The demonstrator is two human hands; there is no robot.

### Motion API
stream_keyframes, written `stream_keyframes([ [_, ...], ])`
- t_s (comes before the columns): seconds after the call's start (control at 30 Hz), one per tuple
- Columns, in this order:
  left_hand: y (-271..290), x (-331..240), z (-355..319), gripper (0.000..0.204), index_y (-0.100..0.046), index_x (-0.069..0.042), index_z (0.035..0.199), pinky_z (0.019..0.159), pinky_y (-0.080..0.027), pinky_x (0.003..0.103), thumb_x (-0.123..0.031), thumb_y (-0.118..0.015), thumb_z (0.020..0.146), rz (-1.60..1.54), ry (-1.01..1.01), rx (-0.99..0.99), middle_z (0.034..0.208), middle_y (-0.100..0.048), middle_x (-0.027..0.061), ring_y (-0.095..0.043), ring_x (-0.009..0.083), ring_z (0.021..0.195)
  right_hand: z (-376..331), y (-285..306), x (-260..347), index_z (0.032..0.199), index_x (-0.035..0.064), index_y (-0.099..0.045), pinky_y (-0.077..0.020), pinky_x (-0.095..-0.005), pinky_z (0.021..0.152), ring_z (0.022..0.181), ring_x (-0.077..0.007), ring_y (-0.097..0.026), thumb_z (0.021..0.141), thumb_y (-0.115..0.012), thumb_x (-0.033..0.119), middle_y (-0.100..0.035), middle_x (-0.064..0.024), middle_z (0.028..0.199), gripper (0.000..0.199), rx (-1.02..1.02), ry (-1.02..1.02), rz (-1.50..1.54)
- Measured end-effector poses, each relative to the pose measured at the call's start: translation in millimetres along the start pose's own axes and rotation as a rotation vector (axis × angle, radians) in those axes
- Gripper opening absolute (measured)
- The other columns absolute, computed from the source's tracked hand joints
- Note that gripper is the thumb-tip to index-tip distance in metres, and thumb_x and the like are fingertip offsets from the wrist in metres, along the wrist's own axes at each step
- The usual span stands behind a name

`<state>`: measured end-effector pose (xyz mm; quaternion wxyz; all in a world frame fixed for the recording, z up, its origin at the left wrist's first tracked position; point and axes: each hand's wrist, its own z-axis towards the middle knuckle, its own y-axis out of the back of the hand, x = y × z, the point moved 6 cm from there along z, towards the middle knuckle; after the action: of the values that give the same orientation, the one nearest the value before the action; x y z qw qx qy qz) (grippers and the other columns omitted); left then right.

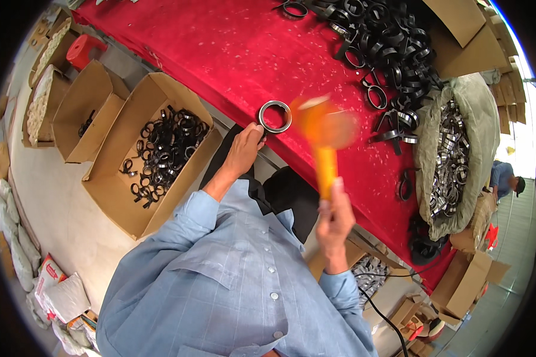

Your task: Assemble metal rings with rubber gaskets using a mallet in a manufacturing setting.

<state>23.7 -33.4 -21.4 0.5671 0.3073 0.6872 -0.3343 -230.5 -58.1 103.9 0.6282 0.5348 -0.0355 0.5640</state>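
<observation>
Left grip [242, 150] pinching ring [274, 130]; right grip [336, 217] clenching mallet [326, 169]; heaped black loops [384, 44], sack [483, 125] crowd red table [214, 53].

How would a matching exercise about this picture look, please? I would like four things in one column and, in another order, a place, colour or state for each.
Things:
1. Ring
2. Mallet
3. Table cloth
4. Sack

Places, colours or states:
A. Bright red
B. Gripped in the right hand
C. Open, with shiny metal bands inside
D. Held at its edge by the left hand

Right pairs: 1-D, 2-B, 3-A, 4-C
</observation>
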Motion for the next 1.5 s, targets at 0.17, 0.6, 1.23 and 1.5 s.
stream_keyframes([
  [0.17,3,5,0,0.036,-0.048,0.003,0.085,0.068,-0.05,0.036,-0.028,-0.046,0.104,0.051,0.015,0.008,0.073,-0.053,0.013,-0.057,0.0224,0.069,27,16,19,0.138,0.0054,-0.061,-0.0463,-0.0286,0.063,0.069,-0.0199,-0.054,0.083,-0.063,-0.014,-0.059,-0.0122,0.084,0.057,-0.022,-0.054,-0.009],
  [0.6,8,-3,6,0.043,-0.052,0.001,0.084,0.062,-0.044,0.042,-0.037,-0.047,0.103,0.229,-0.035,-0.009,0.065,-0.056,0.0155,-0.057,0.0293,0.062,87,31,-50,0.151,0.0137,-0.049,-0.0464,-0.021,0.055,0.061,-0.0053,-0.049,0.102,-0.054,0.01,-0.055,0.0027,0.074,0.049,0.086,-0.552,0.131],
  [1.23,6,9,2,0.042,-0.051,0.0,0.085,0.06,-0.041,0.04,-0.037,-0.045,0.104,0.196,-0.051,0.043,0.063,-0.051,0.011,-0.052,0.024,0.06,123,14,-25,0.148,0.0138,-0.053,-0.0454,-0.0217,0.056,0.066,-0.0047,-0.05,0.101,-0.057,0.009,-0.057,0.0024,0.082,0.047,0.187,-0.453,0.374],
  [1.5,14,-5,-3,0.045,-0.05,0.0,0.079,0.058,-0.04,0.038,-0.038,-0.047,0.103,0.253,0.052,0.089,0.061,-0.048,0.0082,-0.048,0.019,0.058,171,57,3,0.147,0.0124,-0.053,-0.0445,-0.0205,0.056,0.062,-0.0044,-0.05,0.101,-0.059,0.014,-0.059,0.0032,0.078,0.047,0.231,-0.347,0.289],
])
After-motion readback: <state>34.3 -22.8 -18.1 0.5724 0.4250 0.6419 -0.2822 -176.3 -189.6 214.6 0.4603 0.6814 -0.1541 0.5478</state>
